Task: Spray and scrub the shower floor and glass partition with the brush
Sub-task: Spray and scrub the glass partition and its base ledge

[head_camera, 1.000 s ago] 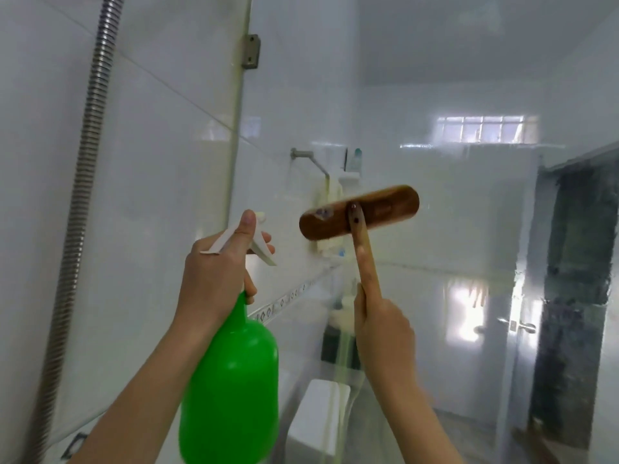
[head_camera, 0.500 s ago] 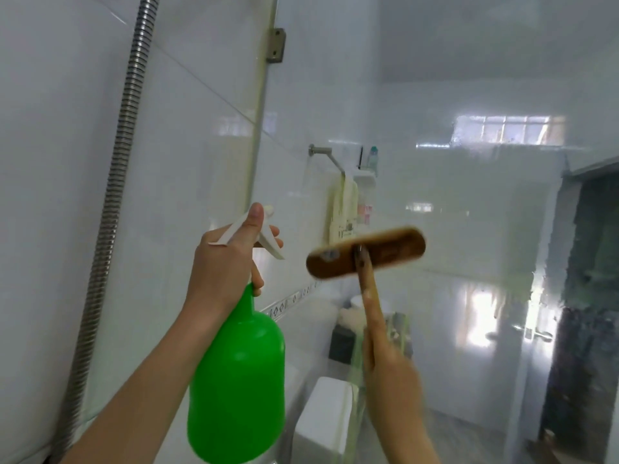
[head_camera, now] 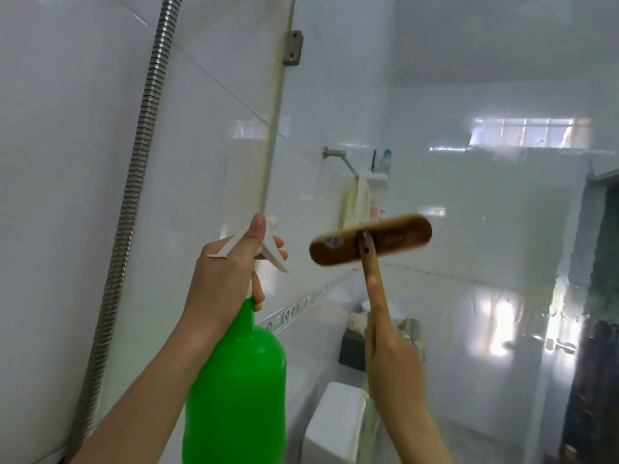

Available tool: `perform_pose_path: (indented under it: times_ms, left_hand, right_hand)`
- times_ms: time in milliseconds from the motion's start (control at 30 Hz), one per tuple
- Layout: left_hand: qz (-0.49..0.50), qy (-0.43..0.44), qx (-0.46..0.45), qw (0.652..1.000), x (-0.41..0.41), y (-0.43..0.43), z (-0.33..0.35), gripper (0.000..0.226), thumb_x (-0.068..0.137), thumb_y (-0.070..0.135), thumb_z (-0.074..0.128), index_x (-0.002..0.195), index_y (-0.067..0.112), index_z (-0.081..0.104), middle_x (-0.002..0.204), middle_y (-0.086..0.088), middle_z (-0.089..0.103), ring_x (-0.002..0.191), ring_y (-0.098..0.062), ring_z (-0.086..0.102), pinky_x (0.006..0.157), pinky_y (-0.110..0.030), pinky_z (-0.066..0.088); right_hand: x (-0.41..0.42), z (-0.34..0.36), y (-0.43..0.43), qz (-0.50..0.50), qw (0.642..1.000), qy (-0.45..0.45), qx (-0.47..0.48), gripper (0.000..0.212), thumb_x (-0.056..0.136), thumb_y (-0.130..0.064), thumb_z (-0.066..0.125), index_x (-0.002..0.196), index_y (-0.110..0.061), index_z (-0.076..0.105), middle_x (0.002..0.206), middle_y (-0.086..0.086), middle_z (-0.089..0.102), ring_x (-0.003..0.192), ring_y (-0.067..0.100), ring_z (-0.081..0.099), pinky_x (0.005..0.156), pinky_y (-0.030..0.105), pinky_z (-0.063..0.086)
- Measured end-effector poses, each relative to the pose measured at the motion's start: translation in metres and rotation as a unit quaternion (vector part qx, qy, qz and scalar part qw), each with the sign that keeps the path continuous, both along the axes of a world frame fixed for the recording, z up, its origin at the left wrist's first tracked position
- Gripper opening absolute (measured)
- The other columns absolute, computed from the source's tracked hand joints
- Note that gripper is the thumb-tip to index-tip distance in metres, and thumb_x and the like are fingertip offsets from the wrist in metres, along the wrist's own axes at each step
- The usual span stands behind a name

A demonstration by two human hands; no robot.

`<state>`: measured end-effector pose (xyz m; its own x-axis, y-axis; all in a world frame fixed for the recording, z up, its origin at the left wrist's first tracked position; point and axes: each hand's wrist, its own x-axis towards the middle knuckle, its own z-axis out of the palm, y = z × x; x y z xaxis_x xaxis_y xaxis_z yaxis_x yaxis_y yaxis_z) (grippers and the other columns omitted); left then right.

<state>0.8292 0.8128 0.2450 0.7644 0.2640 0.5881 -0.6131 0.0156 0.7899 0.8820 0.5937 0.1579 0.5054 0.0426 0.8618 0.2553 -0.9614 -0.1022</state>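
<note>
Glass fills most of the view: the partition [head_camera: 485,202] stands upright, and left of its left edge a ribbed hose [head_camera: 140,155] hangs down the tiled wall. The green bottle [head_camera: 234,390] hangs in front of that edge, low in the view. The left hand [head_camera: 227,276] grips its neck, thumb up along the white spray head and fingers curled at the trigger. The brush [head_camera: 371,239] lies with its wooden back toward the camera and its head crosswise at the glass, just right of the left edge. The head is blurred, so I cannot tell whether the bristles touch. The right hand [head_camera: 392,356] is wrapped round the handle, forefinger laid straight along it. A small hinge [head_camera: 292,47] sits high on the edge. The floor is out of view. The step in hand looks like scrubbing the partition. The next move likely calls for firm pressure into the glass and overlapping strokes toward its unscrubbed parts, with a squeeze of the trigger where it is dry.
</note>
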Motion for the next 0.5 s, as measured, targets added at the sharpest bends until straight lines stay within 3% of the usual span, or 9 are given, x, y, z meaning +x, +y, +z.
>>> perform_pose_path:
  times_ms: [167,233,300,333,367,400,433,467,500]
  left_hand:
    - [0.012,-0.002,0.002,1.0,0.001,0.003,0.002,0.053,0.096,0.057,0.048,0.095,0.013,0.079,0.094,0.002,0.08,0.035,-0.014,0.046,0.039,-0.025,0.044]
    - [0.014,-0.007,0.001,1.0,0.003,0.003,0.003,0.052,0.098,0.055,0.048,0.097,0.013,0.079,0.095,0.002,0.08,0.035,-0.015,0.046,0.039,-0.025,0.044]
    - [0.01,-0.01,-0.002,1.0,0.005,0.005,0.002,0.052,0.097,0.055,0.048,0.099,0.014,0.079,0.096,0.002,0.08,0.035,-0.015,0.046,0.039,-0.026,0.045]
    - [0.009,-0.01,0.001,1.0,0.006,0.007,0.0,0.053,0.096,0.056,0.048,0.099,0.014,0.079,0.095,0.002,0.08,0.035,-0.015,0.046,0.039,-0.027,0.045]
    - [0.007,-0.008,0.003,1.0,0.006,0.009,-0.003,0.054,0.094,0.058,0.048,0.097,0.014,0.079,0.093,0.001,0.08,0.035,-0.015,0.047,0.04,-0.027,0.045]
    - [0.005,-0.004,0.003,1.0,0.006,0.011,-0.004,0.055,0.093,0.058,0.048,0.094,0.013,0.08,0.091,-0.001,0.08,0.035,-0.015,0.047,0.04,-0.026,0.045]
    - [0.005,0.0,0.005,1.0,0.007,0.014,-0.005,0.055,0.094,0.058,0.048,0.093,0.013,0.08,0.09,-0.002,0.08,0.035,-0.015,0.047,0.04,-0.026,0.044]
    - [0.007,0.006,0.009,1.0,0.008,0.015,-0.006,0.055,0.095,0.057,0.048,0.092,0.012,0.08,0.089,-0.004,0.08,0.035,-0.015,0.047,0.04,-0.025,0.044]
    - [0.009,0.009,0.012,1.0,0.009,0.017,-0.006,0.054,0.096,0.056,0.048,0.091,0.013,0.08,0.09,-0.003,0.08,0.036,-0.016,0.048,0.041,-0.025,0.045]
  right_hand:
    - [0.032,0.129,0.027,0.007,0.996,-0.088,0.004,0.062,0.102,-0.024,0.034,0.152,-0.033,-0.002,0.051,-0.002,0.036,0.036,0.008,0.033,0.036,0.019,0.028]
    - [0.03,0.113,0.022,0.025,0.997,-0.07,0.018,0.06,0.102,-0.024,0.033,0.152,-0.033,0.001,0.052,-0.003,0.039,0.037,0.009,0.038,0.037,0.02,0.032]
    - [0.016,0.039,0.007,0.039,0.999,-0.002,0.009,0.059,0.102,-0.026,0.031,0.151,-0.039,-0.001,0.064,0.0,0.057,0.049,0.015,0.057,0.061,0.028,0.056]
    - [0.01,-0.006,0.0,0.031,0.999,-0.011,-0.014,0.057,0.103,-0.027,0.025,0.149,-0.042,-0.006,0.081,0.0,0.068,0.066,0.023,0.067,0.096,0.029,0.05]
    - [0.009,-0.037,-0.01,-0.016,0.999,-0.028,-0.033,0.053,0.104,-0.029,0.018,0.149,-0.041,-0.007,0.099,-0.004,0.071,0.085,0.028,0.069,0.118,0.02,0.017]
    - [0.015,-0.054,-0.019,-0.042,0.998,-0.025,-0.049,0.05,0.104,-0.031,0.014,0.15,-0.038,-0.004,0.105,-0.014,0.07,0.092,0.023,0.069,0.111,0.011,-0.012]
    - [0.023,-0.057,-0.023,-0.038,0.998,-0.013,-0.038,0.051,0.103,-0.032,0.015,0.15,-0.038,-0.003,0.09,-0.017,0.071,0.075,0.015,0.07,0.106,0.008,-0.016]
    - [0.022,-0.04,-0.015,-0.006,1.0,0.026,-0.007,0.055,0.103,-0.033,0.023,0.15,-0.04,-0.004,0.074,-0.009,0.069,0.057,0.014,0.065,0.116,0.017,0.005]
    - [0.022,-0.015,-0.004,0.028,0.999,0.027,-0.007,0.062,0.102,-0.031,0.032,0.149,-0.043,-0.006,0.067,-0.005,0.064,0.05,0.012,0.059,0.106,0.027,0.041]
